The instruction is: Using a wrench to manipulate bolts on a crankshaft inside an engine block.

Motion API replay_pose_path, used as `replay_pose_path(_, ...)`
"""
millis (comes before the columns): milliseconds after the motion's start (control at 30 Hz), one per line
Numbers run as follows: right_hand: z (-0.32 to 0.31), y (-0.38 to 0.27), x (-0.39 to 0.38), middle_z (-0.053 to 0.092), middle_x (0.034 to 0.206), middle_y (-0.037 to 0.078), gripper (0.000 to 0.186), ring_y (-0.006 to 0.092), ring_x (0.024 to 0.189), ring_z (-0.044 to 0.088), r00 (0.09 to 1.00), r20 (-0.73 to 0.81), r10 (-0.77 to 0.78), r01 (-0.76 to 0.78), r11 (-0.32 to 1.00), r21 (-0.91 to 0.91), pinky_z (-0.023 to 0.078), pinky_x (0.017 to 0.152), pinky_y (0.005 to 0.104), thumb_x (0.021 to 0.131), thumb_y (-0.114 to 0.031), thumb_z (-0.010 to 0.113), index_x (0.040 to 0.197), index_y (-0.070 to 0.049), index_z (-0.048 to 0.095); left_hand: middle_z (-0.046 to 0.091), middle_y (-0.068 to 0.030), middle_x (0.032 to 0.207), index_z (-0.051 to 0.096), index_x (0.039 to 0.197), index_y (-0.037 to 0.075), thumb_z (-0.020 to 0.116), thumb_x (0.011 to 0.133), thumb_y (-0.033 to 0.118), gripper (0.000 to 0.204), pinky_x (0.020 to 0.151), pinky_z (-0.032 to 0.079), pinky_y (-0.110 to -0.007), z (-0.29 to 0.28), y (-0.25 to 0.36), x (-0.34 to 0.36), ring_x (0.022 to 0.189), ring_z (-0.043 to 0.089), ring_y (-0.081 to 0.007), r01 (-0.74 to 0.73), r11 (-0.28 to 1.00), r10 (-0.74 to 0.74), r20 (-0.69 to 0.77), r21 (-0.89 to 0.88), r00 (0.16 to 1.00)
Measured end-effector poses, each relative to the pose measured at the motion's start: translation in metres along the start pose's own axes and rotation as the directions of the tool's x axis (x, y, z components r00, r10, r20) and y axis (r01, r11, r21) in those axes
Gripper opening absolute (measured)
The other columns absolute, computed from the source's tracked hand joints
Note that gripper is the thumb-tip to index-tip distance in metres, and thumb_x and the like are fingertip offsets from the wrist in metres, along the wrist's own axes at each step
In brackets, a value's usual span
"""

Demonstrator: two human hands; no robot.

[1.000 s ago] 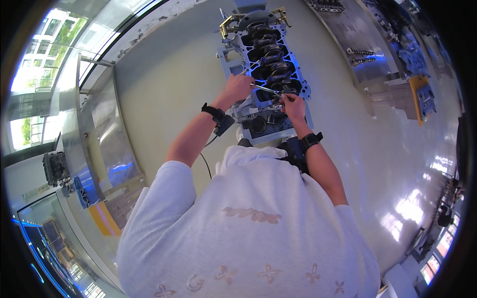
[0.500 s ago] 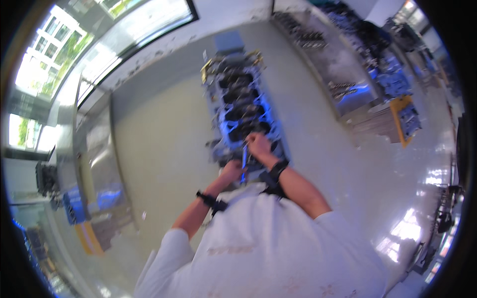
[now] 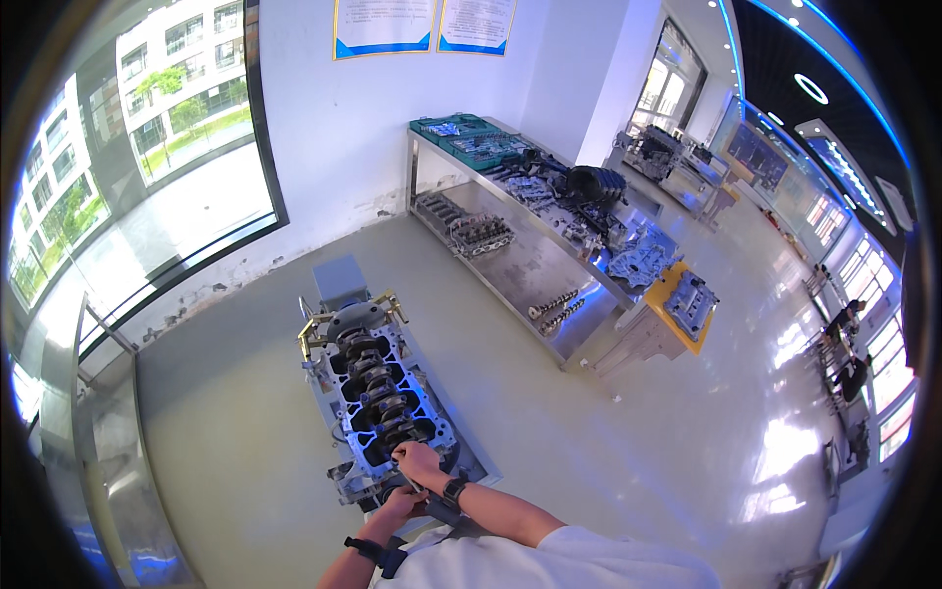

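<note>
An upturned engine block (image 3: pixel 429 402) lies lengthwise ahead of me, its crankshaft (image 3: pixel 378 381) exposed along the middle. My right hand (image 3: pixel 420 462) is closed at the near end of the block, over the last part of the crankshaft. My left hand (image 3: pixel 400 505) is closed just below and left of it, by the block's near edge. A slim metal bar-like tool (image 3: pixel 417 486) shows between the two hands; most of it is hidden by the fingers. Gold-coloured brackets (image 3: pixel 392 306) stand at the block's far end.
A grey stand (image 3: pixel 339 278) carries the block. To the right, a metal workbench (image 3: pixel 579 245) holds green tool cases (image 3: pixel 461 137) and engine parts, with camshafts (image 3: pixel 559 309) on its lower shelf. A yellow-edged stool (image 3: pixel 677 299) stands at its end. Another metal table (image 3: pixel 113 452) is at left.
My view has swung up and to the right, so the block and both hands now appear lower and further left. The hands remain at the block's near end, and less of the tool shows.
</note>
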State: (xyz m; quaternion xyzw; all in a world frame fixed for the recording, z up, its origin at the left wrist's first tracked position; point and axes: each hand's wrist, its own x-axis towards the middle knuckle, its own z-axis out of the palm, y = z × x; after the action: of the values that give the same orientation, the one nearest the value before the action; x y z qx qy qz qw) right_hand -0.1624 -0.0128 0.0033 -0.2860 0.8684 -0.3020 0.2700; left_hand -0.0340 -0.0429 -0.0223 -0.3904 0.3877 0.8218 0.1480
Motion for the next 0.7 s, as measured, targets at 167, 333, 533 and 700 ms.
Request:
replay_pose_path(167, 0.000, -0.007, 0.001, 0.069, 0.089, 0.009, 0.020, 0.0304, 0.085, 0.065, 1.000, -0.016, 0.004, -0.005, 0.998, -0.060, 0.050, 0.072, 0.0424, 0.081, -0.031, 0.063, 0.090, -0.015, 0.071, 0.064, -0.0097, 0.093, 0.057, 0.102, -0.001, 0.057, 0.091, 0.015, 0.019, 0.079, 0.056, -0.043, -0.014, 0.010, -0.004, 0.084, 0.067, -0.0243, 0.006, 0.999, -0.010, 0.125, 0.034, 0.992)
replay_pose_path(333, 0.006, -0.002, -0.004, 0.068, 0.084, 0.008, 0.021, 0.0287, 0.082, 0.065, 0.996, -0.088, -0.015, 0.008, 0.996, -0.084, 0.050, 0.069, 0.0412, 0.082, -0.035, 0.062, 0.090, -0.018, 0.071, 0.067, -0.0156, 0.091, 0.057, 0.099, -0.003, 0.056, 0.092, 0.017, 0.021, 0.074, 0.057, -0.040, -0.041, 0.019, -0.014, 0.081, 0.068, -0.0274, 0.081, 0.974, -0.117, 0.162, 0.211, 0.980)
replay_pose_path(533, 0.009, 0.006, -0.007, 0.069, 0.083, 0.006, 0.022, 0.0268, 0.081, 0.065, 0.995, -0.097, -0.011, 0.006, 0.999, -0.047, 0.051, 0.069, 0.0391, 0.081, -0.036, 0.062, 0.090, -0.018, 0.071, 0.067, -0.0174, 0.089, 0.057, 0.098, -0.003, 0.054, 0.093, 0.016, 0.020, 0.073, 0.058, -0.043, -0.038, 0.017, 0.011, 0.081, 0.068, -0.0299, 0.108, 0.938, -0.183, 0.208, 0.329, 0.961)
replay_pose_path(700, 0.009, -0.003, -0.002, 0.070, 0.082, 0.005, 0.024, 0.0245, 0.081, 0.066, 0.999, -0.048, 0.020, -0.021, 0.999, -0.024, 0.051, 0.069, 0.0373, 0.076, -0.035, 0.067, 0.089, -0.016, 0.071, 0.063, -0.0130, 0.100, 0.055, 0.106, -0.001, 0.056, 0.092, 0.014, 0.021, 0.076, 0.056, -0.044, -0.050, 0.000, 0.034, 0.083, 0.066, -0.0293, 0.130, 0.977, -0.172, 0.256, 0.172, 0.951)
